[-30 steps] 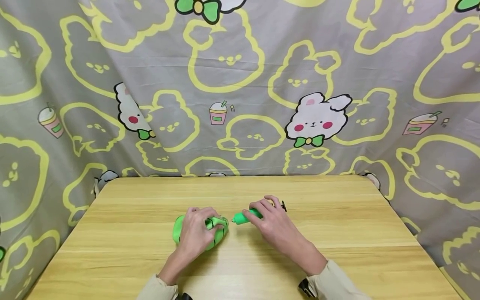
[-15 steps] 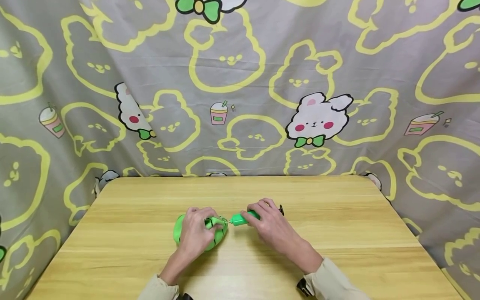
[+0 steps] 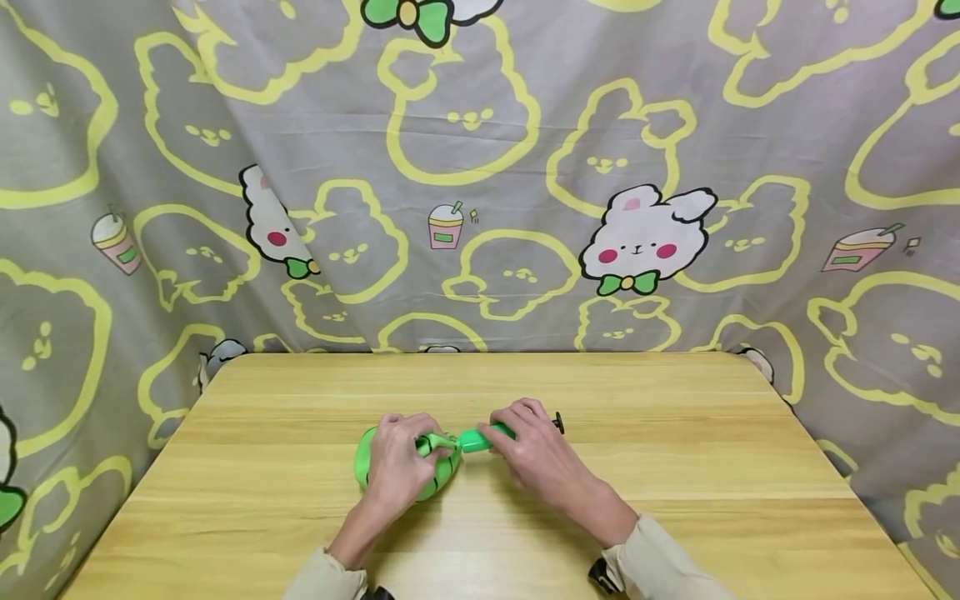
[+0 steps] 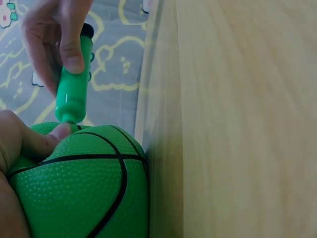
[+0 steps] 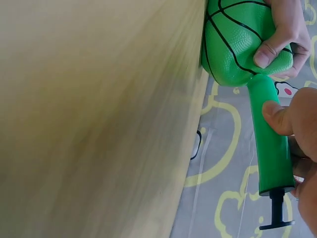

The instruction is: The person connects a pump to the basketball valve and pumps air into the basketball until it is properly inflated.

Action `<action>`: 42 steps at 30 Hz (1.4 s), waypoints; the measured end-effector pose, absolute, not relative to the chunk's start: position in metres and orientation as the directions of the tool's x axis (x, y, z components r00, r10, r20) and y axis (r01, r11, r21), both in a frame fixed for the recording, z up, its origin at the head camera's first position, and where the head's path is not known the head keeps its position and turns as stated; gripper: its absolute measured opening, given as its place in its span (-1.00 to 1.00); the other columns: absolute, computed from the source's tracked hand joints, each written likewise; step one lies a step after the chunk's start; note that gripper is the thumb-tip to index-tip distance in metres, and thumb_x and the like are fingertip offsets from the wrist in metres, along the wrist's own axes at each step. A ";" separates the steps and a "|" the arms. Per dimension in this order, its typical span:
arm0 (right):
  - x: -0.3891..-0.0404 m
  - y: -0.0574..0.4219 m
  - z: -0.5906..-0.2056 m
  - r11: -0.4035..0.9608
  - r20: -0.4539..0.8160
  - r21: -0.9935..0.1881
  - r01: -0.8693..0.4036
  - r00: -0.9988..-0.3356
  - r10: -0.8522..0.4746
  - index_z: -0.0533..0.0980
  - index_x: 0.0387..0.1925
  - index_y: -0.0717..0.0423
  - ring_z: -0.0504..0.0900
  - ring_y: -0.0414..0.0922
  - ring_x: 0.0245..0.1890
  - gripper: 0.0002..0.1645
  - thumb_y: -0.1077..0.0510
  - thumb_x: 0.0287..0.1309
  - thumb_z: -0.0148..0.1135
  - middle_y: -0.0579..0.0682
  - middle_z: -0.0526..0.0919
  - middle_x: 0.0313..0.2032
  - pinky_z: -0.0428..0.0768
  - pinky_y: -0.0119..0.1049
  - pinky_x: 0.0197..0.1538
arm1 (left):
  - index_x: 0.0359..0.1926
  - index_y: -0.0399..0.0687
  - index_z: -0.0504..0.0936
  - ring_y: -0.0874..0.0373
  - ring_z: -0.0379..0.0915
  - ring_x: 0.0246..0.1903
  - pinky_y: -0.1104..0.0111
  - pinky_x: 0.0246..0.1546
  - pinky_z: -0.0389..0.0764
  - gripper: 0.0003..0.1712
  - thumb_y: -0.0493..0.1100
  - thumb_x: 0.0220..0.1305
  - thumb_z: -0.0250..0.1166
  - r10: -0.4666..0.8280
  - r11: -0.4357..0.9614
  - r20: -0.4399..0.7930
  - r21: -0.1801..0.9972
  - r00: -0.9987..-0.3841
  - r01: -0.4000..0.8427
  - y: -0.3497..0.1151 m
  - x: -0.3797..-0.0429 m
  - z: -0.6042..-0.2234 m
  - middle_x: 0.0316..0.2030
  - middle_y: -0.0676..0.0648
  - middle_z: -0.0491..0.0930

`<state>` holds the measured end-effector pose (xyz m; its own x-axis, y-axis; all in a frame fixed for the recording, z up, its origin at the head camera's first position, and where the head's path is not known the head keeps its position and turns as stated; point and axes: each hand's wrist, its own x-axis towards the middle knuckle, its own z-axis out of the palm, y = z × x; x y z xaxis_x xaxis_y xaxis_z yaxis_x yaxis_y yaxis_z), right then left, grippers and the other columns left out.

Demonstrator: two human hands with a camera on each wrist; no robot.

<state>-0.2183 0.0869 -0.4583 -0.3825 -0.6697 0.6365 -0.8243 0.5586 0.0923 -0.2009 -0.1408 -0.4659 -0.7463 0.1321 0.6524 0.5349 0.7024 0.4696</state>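
A soft, partly flattened green ball with black basketball lines (image 4: 89,183) lies on the wooden table. My left hand (image 3: 400,462) pinches a fold of its skin between thumb and fingers. In my right hand (image 3: 536,450) is a green hand pump (image 5: 270,141), gripped around the barrel. The pump's nozzle end meets the ball beside my left fingers, and the needle is out of sight there. The black T-shaped pump handle (image 5: 277,213) sticks out of the far end, only slightly extended.
The wooden table (image 3: 675,467) spreads out on all sides of the hands. Behind it and at both sides hangs a grey curtain (image 3: 517,167) with yellow outlines and cartoon rabbits.
My right hand has moved the pump left, closing the gap to the ball; the needle visible half a second ago is now hidden. My left hand keeps its hold on the ball.
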 end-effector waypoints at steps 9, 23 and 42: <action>-0.213 0.085 -0.461 0.561 0.605 0.000 -0.828 -0.447 -0.659 0.69 0.00 0.18 0.67 -0.05 -0.11 -0.62 0.21 0.12 0.49 0.05 0.72 -0.13 0.53 -0.06 0.08 | -0.54 0.06 0.73 0.27 0.60 -0.48 0.21 -0.20 0.43 -0.60 -0.44 -0.39 0.71 0.150 0.707 0.656 0.452 -0.740 0.544 -0.142 -0.204 -0.462 -0.51 0.19 0.71; -0.202 0.078 -0.457 0.632 0.599 -0.179 -0.754 -0.593 -0.538 0.68 0.01 0.09 0.71 -0.13 -0.23 -0.54 0.07 0.06 0.56 -0.07 0.75 -0.20 0.48 -0.15 -0.09 | -0.36 0.11 0.74 0.08 0.57 -0.19 -0.05 0.07 0.37 -0.58 -0.23 -0.30 0.74 0.392 0.735 0.653 0.201 -0.648 0.648 -0.164 -0.215 -0.454 -0.31 0.13 0.74; -0.185 0.125 -0.446 0.408 0.423 -0.717 -0.565 -0.818 -0.389 0.69 -0.03 0.12 0.71 -0.22 -0.26 -0.66 0.33 0.12 0.48 -0.09 0.76 -0.19 0.69 -0.37 -0.24 | -0.04 0.06 0.75 -0.06 0.51 0.10 -0.12 0.18 0.37 -0.49 -0.04 -0.08 0.68 0.428 0.752 0.506 0.261 -0.749 0.606 -0.162 -0.215 -0.440 0.02 0.02 0.67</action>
<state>-0.1847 0.1247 -0.4458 -0.8183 -0.3887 0.4235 -0.5650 0.4079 -0.7172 -0.2154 -0.1618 -0.4398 -0.7489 0.4277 0.5061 0.6057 0.7516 0.2611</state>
